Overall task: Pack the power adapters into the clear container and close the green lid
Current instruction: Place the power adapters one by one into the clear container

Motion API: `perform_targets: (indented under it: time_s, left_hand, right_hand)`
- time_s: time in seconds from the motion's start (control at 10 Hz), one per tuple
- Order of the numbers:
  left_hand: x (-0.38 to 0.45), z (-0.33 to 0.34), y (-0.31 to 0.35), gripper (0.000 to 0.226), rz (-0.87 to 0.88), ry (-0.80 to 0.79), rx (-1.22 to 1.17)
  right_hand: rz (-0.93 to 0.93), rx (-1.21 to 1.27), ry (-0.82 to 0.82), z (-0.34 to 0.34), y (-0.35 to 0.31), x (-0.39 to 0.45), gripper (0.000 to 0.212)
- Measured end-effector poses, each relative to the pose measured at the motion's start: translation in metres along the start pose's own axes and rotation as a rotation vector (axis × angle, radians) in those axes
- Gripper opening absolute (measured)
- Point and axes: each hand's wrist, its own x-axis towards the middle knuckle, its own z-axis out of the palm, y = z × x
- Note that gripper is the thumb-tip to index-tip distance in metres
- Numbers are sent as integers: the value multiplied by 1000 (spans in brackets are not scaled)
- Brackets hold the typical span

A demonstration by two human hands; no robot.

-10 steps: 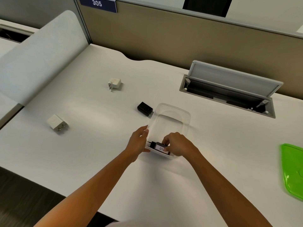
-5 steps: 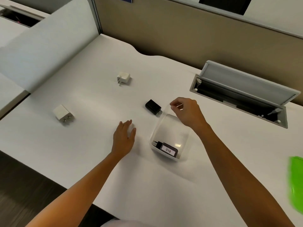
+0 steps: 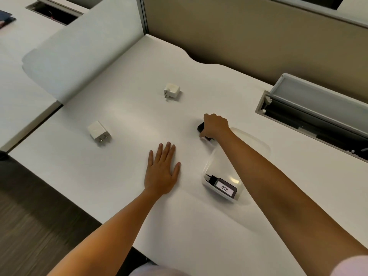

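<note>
The clear container stands on the white desk, partly under my right forearm. Inside it, at the near end, lies a black adapter with a white "018" label. My right hand reaches past the container's far left corner and closes over a small black adapter on the desk. My left hand rests flat on the desk, fingers spread, holding nothing. Two white adapters lie loose: one farther back, one to the left with its prongs toward me. The green lid is out of view.
An open grey cable hatch is sunk into the desk at the back right. A beige partition wall runs along the back, and a white curved divider stands on the left. The desk's front edge drops to dark floor.
My right hand moved from the container's far rim leftward and down onto the small black adapter. My left hand stayed flat on the desk. The view swung left, so the green lid left the frame.
</note>
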Motion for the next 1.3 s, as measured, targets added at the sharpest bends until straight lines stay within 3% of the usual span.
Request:
perform_targets:
  time_s: [0.1, 0.4, 0.5, 0.7, 0.8, 1.0, 1.3]
  left_hand:
    - [0, 1, 0, 65, -1, 9, -12]
    - [0, 2, 0, 65, 5, 17, -22]
    - [0, 1, 2, 65, 8, 28, -26]
    - [-2, 0, 4, 64, 7, 40, -42]
    - [-3, -2, 4, 64, 6, 40, -42]
    - [-1, 0, 3, 65, 9, 43, -49]
    - [-1, 4, 1, 65, 7, 55, -44]
  right_hand:
    - [7, -6, 61, 4, -6, 4, 39]
    - [40, 788, 367, -43, 24, -65, 52]
    - [85, 777, 295, -42, 53, -102, 53]
    - [194, 509, 67, 9, 89, -153, 51]
    - [144, 582, 50, 40, 87, -160, 49]
    - [141, 800, 188, 59, 82, -167, 48]
    - [149, 537, 12, 66, 79, -172, 52]
